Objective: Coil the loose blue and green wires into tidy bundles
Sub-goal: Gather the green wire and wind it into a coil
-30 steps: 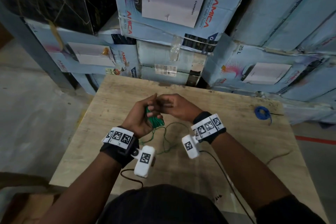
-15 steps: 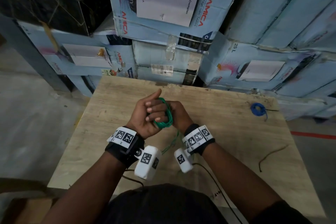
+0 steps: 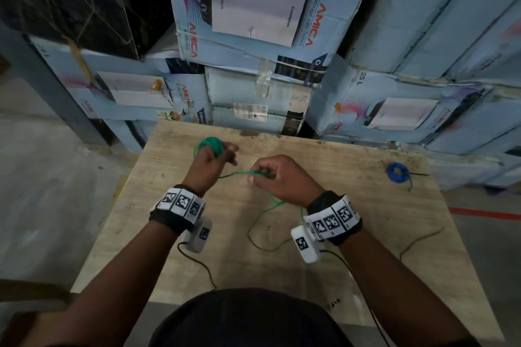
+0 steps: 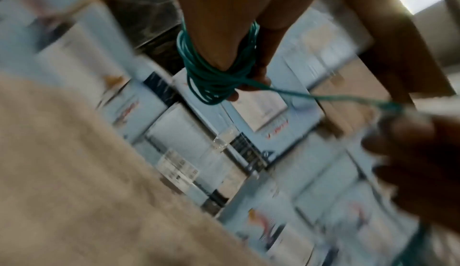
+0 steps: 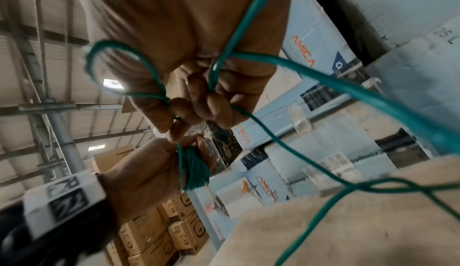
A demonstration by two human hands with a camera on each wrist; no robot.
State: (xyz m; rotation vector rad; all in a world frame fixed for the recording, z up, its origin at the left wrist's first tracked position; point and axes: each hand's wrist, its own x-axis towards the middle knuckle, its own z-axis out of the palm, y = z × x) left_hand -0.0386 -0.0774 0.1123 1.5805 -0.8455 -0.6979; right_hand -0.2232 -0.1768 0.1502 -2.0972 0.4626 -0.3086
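Several turns of green wire form a coil (image 3: 210,145) round the fingers of my left hand (image 3: 225,152), over the far left of the wooden table (image 3: 352,248). In the left wrist view the coil (image 4: 211,77) sits tight on the fingers. From it a strand runs to my right hand (image 3: 258,176), whose curled fingers (image 5: 214,101) grip the green wire. The loose green tail (image 3: 265,213) hangs from that hand and trails on the table. The right wrist view shows my left hand's thumb against the coil (image 5: 194,170). A coiled blue wire (image 3: 397,172) lies at the table's far right.
Stacked blue cardboard boxes (image 3: 253,22) stand right behind the table's far edge. A thin brown strand (image 3: 420,238) lies near the right edge. Black cables (image 3: 197,262) from the wrist cameras run across the near part. Bare concrete floor (image 3: 56,191) is to the left.
My hands were together at the centre, the right one at the coil on the left. They have parted: the left moved far-left with the coil, the right moved right, drawing a strand between them.
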